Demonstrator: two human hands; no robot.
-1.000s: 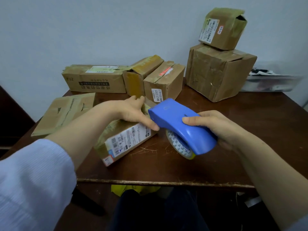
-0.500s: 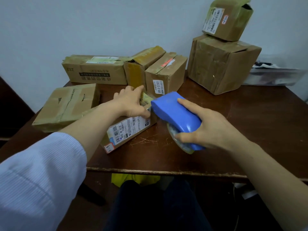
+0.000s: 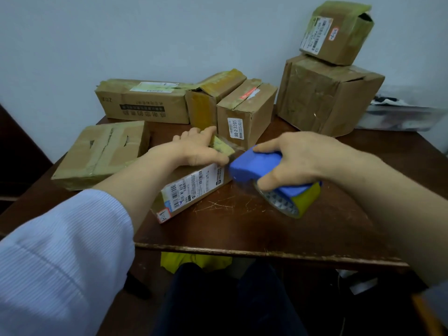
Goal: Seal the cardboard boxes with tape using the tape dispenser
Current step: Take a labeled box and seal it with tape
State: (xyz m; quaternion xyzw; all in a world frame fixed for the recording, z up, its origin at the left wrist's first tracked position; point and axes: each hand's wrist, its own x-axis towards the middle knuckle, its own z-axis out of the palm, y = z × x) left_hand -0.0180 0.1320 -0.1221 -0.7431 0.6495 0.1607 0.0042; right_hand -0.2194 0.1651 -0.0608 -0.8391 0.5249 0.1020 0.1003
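Observation:
A small cardboard box [image 3: 194, 187] with a white shipping label lies on the dark wooden table [image 3: 242, 229], in the middle. My left hand [image 3: 198, 151] rests on its top, fingers spread over the far end and thumb at the near right corner. My right hand [image 3: 298, 161] grips the blue tape dispenser [image 3: 252, 166], whose nose touches the box's right end. Below the hand, the dispenser's tape roll [image 3: 288, 202] sits on the table. A short stretch of clear tape seems to run from the dispenser onto the box.
Several other cardboard boxes stand behind: a flat one [image 3: 101, 151] at left, a long one [image 3: 143, 103] by the wall, two small ones [image 3: 244, 112] in the middle, a big one [image 3: 324, 98] with a small one [image 3: 337, 30] on top at right. The table's front edge is near.
My right hand has brought the dispenser down and to the right, so its nose now sits low at the box's right end. My left hand has stayed on the box top.

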